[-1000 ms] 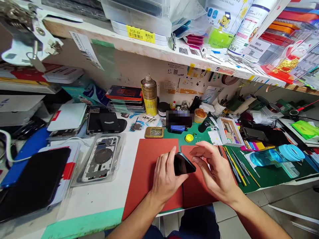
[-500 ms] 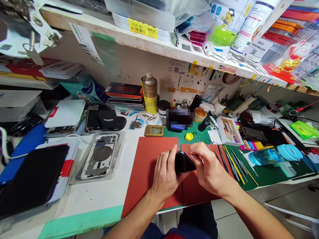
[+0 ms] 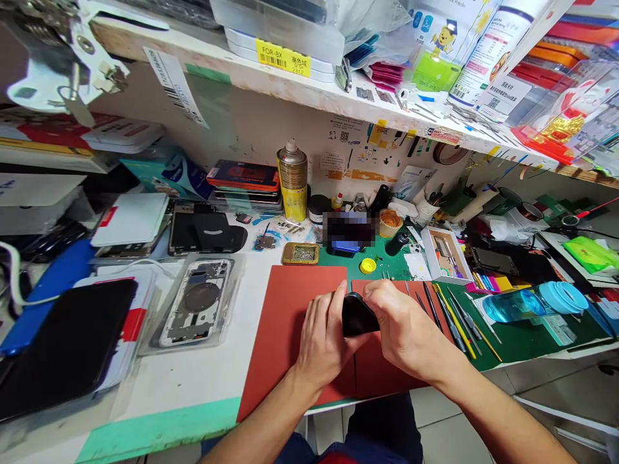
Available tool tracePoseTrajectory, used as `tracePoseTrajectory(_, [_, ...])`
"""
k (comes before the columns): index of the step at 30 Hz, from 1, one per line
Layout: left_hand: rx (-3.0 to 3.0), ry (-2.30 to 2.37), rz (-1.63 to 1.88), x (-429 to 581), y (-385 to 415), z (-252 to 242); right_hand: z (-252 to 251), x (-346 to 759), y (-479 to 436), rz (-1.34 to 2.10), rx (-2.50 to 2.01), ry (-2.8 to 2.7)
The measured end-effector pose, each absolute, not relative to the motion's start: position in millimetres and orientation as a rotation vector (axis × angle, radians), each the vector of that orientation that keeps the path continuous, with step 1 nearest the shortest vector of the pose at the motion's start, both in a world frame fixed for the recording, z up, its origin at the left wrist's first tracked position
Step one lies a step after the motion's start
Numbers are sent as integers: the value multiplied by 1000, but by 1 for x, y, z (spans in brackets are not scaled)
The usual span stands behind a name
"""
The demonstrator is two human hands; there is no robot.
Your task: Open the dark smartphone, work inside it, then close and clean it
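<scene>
My left hand (image 3: 320, 332) is closed around a black smartphone (image 3: 358, 316), tilted up above the red mat (image 3: 280, 322). The phone's dark face points towards me, and its lower part is partly hidden by my left thumb. At the phone's upper right edge is my right hand (image 3: 403, 325), its fingers pinched together and curled against the rim. Whatever sits between those fingertips is hidden. Right of this hand several slim tools lie side by side, among them a yellow-handled brush (image 3: 454, 320) and dark tweezers (image 3: 432, 306).
An opened phone housing (image 3: 196, 303) lies in a clear tray on the left, near a large black phone (image 3: 72, 348). A spray can (image 3: 293, 183) stands behind, below the shelf (image 3: 271, 80). On the right are a blue bottle (image 3: 534, 301) and a white parts box (image 3: 447, 254).
My right hand has turned slightly and its fingers have drawn in closer to the phone's edge. The left hand still holds the phone. The camera view has shifted a little.
</scene>
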State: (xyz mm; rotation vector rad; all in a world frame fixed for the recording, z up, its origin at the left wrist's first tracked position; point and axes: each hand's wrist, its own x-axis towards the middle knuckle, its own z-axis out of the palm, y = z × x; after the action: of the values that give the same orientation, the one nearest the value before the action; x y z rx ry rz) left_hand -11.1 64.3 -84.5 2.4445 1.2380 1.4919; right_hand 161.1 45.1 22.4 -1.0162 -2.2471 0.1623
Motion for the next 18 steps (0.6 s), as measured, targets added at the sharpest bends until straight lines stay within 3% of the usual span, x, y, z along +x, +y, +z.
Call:
tracePoseTrajectory(7, [2470,1293,1480,-8,64,-94,44,150,43,-277,-995,-2421])
tracePoseTrajectory(12, [2452,1278,1413,-13,60,-99,31,143,33,-478,-1034,-2363])
tracePoseTrajectory(15, [2447,1310,1405,-13,61,-94,15,143,27,-347,-1064,-2271])
tracePoseTrajectory(18, [2412,1366,1464,-11,62,-85,5,144,24,36,-1159,-2050])
